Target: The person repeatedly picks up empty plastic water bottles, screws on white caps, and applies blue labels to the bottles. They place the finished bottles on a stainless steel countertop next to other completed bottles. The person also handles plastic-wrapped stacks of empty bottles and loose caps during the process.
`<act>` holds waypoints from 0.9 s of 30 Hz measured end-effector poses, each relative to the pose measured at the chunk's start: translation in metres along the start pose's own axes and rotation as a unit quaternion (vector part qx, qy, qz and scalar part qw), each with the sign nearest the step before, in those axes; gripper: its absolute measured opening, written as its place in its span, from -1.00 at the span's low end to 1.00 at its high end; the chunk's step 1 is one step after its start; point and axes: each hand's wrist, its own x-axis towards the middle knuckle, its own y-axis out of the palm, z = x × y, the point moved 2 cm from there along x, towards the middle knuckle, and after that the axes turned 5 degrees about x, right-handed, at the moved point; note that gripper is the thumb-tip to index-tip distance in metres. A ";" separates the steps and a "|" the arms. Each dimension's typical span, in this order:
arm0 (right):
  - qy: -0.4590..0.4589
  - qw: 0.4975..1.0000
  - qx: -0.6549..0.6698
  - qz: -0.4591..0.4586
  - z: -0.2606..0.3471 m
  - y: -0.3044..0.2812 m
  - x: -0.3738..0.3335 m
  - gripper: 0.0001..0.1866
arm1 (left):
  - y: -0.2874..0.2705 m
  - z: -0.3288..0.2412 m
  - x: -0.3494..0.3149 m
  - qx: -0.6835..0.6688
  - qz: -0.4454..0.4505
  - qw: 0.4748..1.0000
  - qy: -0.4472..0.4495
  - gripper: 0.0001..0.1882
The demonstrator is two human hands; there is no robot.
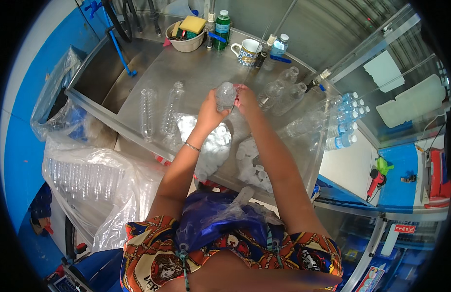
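A clear plastic bottle (226,94) is held over the steel counter, its rounded end toward me. My left hand (212,108) wraps round its left side. On the other side, the fingers of my right hand (246,100) are bent closed against the bottle; their tips are partly hidden. Below my hands lies a clear bag of white caps (215,146), and a second bag of white caps (253,165) rests under my right forearm. Two empty clear bottles, one lying flat (147,114) and one beside it (173,109), are left of my left hand.
More empty bottles (289,97) stand to the right, with filled, capped bottles (345,129) beyond. A patterned mug (247,52), a green liquid bottle (222,31) and a sponge bowl (186,44) line the back. The sink (113,87) is left; a large bag of bottles (94,180) sits below.
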 end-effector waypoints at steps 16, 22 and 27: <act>-0.220 0.654 -0.723 0.032 0.118 0.069 -0.097 -0.60 | 0.106 -0.051 -0.011 -0.036 0.066 0.990 0.120 -0.25; -0.405 0.604 -0.679 0.098 0.109 0.109 -0.156 -0.60 | 0.159 -0.036 0.020 -0.142 -0.067 0.986 0.054 -0.27; -0.464 0.599 -0.648 0.077 0.085 0.110 -0.155 -0.50 | 0.151 -0.030 0.007 -0.126 -0.103 0.987 0.000 -0.28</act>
